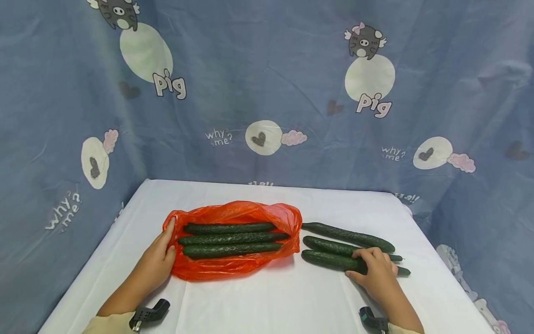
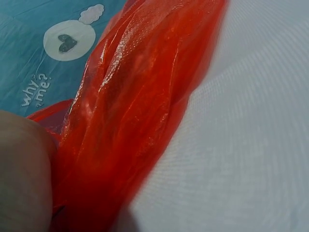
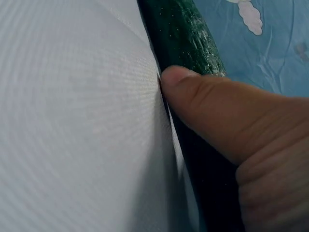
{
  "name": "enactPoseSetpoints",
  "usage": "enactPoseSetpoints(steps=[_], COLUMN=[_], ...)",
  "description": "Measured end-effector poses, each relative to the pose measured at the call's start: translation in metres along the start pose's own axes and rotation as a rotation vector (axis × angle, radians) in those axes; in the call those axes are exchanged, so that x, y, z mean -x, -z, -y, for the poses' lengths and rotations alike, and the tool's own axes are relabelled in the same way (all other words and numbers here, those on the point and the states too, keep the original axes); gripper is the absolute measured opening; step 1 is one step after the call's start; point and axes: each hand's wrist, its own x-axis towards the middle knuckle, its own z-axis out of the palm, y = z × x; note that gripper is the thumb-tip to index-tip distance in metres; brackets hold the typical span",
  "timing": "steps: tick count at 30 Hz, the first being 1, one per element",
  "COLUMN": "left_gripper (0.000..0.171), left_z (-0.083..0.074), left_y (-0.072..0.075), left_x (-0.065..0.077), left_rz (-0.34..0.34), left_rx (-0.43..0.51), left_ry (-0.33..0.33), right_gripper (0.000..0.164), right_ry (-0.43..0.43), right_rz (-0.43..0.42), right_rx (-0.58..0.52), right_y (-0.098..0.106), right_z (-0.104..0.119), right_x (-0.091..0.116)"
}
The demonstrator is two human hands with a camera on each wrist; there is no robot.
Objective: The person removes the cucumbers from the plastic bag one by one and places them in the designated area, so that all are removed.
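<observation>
A red plastic bag [image 1: 227, 271] lies on the white tabletop with its opening spread wide. Three dark green cucumbers [image 1: 233, 250] are side by side in it. At the bag's left end, my left hand [image 1: 155, 262] holds the rim; some of its fingers are hidden by the plastic. To the right of the bag lie a far cucumber [image 1: 350, 234], a middle cucumber [image 1: 327, 245] and a near cucumber [image 1: 331, 260]. My right hand [image 1: 378, 273] grips the near cucumber toward its right end, thumb [image 3: 203, 92] along its front side in the right wrist view.
The white-covered table [image 1: 267, 306] reaches back to a blue printed curtain [image 1: 267, 83], which also hangs at both sides. A black strap device [image 1: 150, 315] sits on the left wrist and another black device [image 1: 371, 320] on the right.
</observation>
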Motion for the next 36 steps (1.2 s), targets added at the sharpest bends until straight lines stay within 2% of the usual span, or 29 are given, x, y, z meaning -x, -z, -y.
enactPoseSetpoints(steps=[6,12,21,28,32,36], left_gripper=[0.083,0.084,0.084,0.085,0.085,0.085], left_z=[-0.002,-0.004,-0.005,-0.005,-0.005,-0.004], left_y=[0.0,0.002,0.002,-0.002,-0.003,0.0], left_x=[-0.001,0.002,0.001,0.001,0.0,0.001], left_rz=[0.013,0.024,0.012,0.012,0.011,0.007], left_rx=[-0.001,0.003,0.0,0.003,-0.004,-0.006], left_ry=[0.021,0.04,0.034,0.03,0.022,0.035], right_gripper=[0.055,0.049,0.049,0.045,0.042,0.039], right_ry=[0.012,0.024,0.073,0.182,0.262,0.378], right_rz=[-0.02,-0.056,-0.076,-0.084,-0.129,-0.198], right_rx=[-0.012,-0.055,-0.139,-0.196,-0.194,-0.183], right_y=[0.001,0.002,0.003,-0.003,-0.007,-0.009], right_z=[-0.001,0.004,0.029,0.053,0.067,0.088], right_x=[0.002,0.005,0.005,0.005,0.006,0.003])
